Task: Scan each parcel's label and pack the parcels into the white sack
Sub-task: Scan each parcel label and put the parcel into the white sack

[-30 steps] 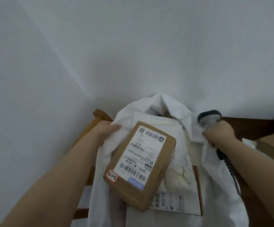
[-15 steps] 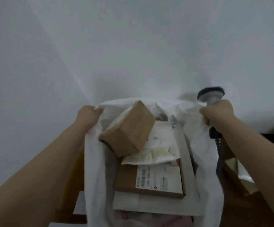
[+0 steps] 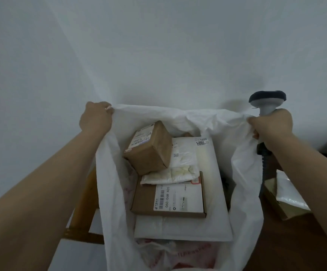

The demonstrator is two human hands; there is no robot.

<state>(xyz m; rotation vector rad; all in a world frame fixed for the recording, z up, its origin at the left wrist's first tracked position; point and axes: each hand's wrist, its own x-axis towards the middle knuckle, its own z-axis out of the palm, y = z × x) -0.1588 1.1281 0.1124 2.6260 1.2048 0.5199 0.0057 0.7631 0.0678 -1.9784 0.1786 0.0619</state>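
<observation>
The white sack (image 3: 242, 173) is held wide open between my hands. My left hand (image 3: 96, 120) grips its rim at the upper left. My right hand (image 3: 272, 127) grips the rim at the upper right together with the handle of a grey barcode scanner (image 3: 267, 100). Inside, a small brown box (image 3: 150, 147) with a white label lies tilted on top of a white padded mailer (image 3: 180, 163). Below them lie a flat brown box (image 3: 168, 196) with a barcode label and a large white envelope (image 3: 207, 225).
A wooden chair frame (image 3: 84, 200) stands behind the sack at the left. On the dark table (image 3: 295, 241) at the right lies a cardboard box with a white poly parcel (image 3: 287, 190). White walls meet in a corner straight ahead.
The small brown box has dropped from the sack's mouth down onto the mailer inside. Both hands have pulled the rim higher and wider apart.
</observation>
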